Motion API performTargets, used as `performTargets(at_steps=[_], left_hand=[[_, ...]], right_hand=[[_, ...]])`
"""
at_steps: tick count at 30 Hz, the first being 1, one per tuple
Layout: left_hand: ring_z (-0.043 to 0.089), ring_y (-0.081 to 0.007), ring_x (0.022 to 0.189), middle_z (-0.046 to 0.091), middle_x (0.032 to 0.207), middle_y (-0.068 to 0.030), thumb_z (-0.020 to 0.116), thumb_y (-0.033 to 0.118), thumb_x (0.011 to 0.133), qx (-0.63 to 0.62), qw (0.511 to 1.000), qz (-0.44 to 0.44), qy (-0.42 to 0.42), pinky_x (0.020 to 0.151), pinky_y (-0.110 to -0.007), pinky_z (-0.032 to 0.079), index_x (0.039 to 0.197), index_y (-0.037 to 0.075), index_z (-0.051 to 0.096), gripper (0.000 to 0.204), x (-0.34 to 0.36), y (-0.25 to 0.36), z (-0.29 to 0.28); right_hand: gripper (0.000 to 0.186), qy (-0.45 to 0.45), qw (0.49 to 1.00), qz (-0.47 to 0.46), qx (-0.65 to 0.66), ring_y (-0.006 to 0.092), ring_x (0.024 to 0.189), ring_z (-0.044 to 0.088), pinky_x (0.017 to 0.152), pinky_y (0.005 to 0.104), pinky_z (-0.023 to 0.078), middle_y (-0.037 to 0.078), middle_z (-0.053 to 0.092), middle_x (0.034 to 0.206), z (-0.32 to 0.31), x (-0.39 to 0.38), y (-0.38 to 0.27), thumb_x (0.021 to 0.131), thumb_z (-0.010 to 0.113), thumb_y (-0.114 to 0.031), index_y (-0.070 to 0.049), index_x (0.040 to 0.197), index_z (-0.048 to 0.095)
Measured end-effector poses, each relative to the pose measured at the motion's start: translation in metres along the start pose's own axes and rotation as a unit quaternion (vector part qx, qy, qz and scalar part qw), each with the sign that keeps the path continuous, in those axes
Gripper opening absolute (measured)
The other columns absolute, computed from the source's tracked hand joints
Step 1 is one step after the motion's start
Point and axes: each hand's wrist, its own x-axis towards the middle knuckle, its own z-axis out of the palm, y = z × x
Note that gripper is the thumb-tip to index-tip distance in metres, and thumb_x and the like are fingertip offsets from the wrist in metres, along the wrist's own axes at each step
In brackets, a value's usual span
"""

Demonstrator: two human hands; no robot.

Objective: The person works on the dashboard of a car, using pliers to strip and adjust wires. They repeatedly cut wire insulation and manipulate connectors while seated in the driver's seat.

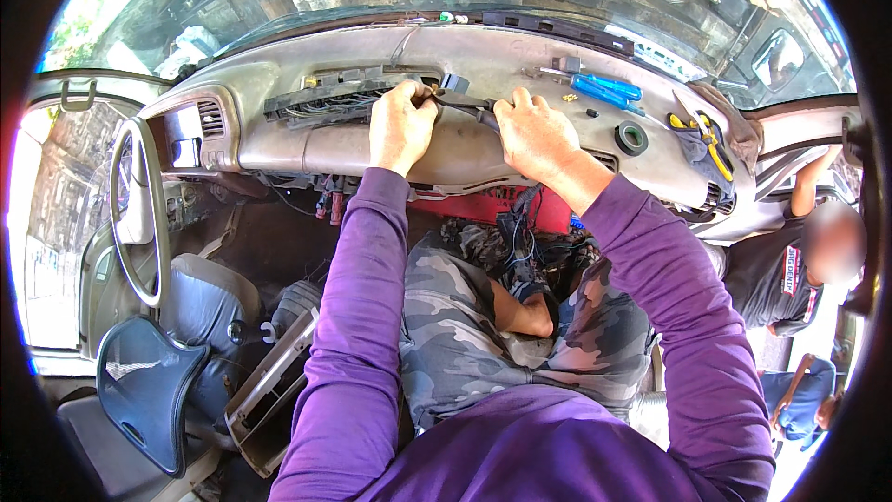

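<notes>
Above the dashboard (pixel 316 147) my left hand (pixel 403 130) pinches something small at its fingertips, too hidden to name. My right hand (pixel 539 135) closes around the end of a dark slim piece (pixel 462 104), a tool or a sleeved cable. That piece reaches across to the left fingertips. Left of my left hand lies a long black wiring housing (pixel 321 104) with a bundle of wires along it. A small grey-blue block (pixel 455 84) sits just behind the dark piece.
Blue-handled screwdrivers (pixel 604 88), a black tape roll (pixel 631 138) and yellow-black pliers (pixel 714 144) lie on the dashboard's right. Loose wiring (pixel 522 242) hangs below, near my legs. A steering wheel (pixel 153 214) stands at left. Two people (pixel 767 274) are outside at right.
</notes>
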Motion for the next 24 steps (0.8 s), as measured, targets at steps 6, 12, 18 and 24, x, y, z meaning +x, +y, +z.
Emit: performTargets(at_steps=[6,12,18,24], left_hand=[[0.076,-0.0332,0.092,0.077,0.096,-0.0216,0.073,0.017,0.087,-0.014,1.0,0.007,0.004,0.086,-0.04,0.056,0.104,-0.001,0.077,0.025,-0.001,-0.002,0.002],[0.075,-0.0321,0.083,0.076,0.089,-0.0195,0.077,0.018,0.089,-0.006,0.999,0.005,0.037,0.08,-0.04,0.056,0.099,-0.001,0.075,0.022,0.005,-0.002,0.007],[0.073,-0.0426,0.089,0.075,0.093,-0.0226,0.072,0.017,0.091,0.01,0.993,0.061,0.096,0.081,-0.047,0.057,0.099,0.002,0.071,0.017,0.003,-0.011,0.015],[0.071,-0.0445,0.087,0.073,0.091,-0.0207,0.068,0.016,0.09,0.086,0.988,0.053,0.118,0.078,-0.051,0.056,0.099,0.005,0.065,0.014,-0.001,-0.004,0.019]], right_hand=[[0.023,0.003,1.0,-0.007,0.006,0.0387,0.109,0.067,0.089,0.0541,0.057,0.019,0.062,0.117,-0.002,-0.001,0.004,0.092,0.064,-0.015,-0.002,0.111,0.066],[0.03,0.05,0.996,0.078,0.001,0.0369,0.117,0.062,0.1,0.0565,0.049,0.018,0.062,0.122,-0.004,-0.014,0.008,0.097,0.066,-0.026,-0.002,0.114,0.067],[0.039,-0.003,0.988,0.147,-0.05,0.04,0.121,0.06,0.094,0.0567,0.053,0.022,0.06,0.126,-0.02,-0.002,0.02,0.095,0.068,-0.033,0.0,0.116,0.066],[0.036,0.08,0.995,0.034,0.052,0.0422,0.116,0.065,0.094,0.0537,0.055,0.025,0.066,0.119,-0.018,0.037,0.014,0.094,0.066,-0.025,0.003,0.117,0.066]])
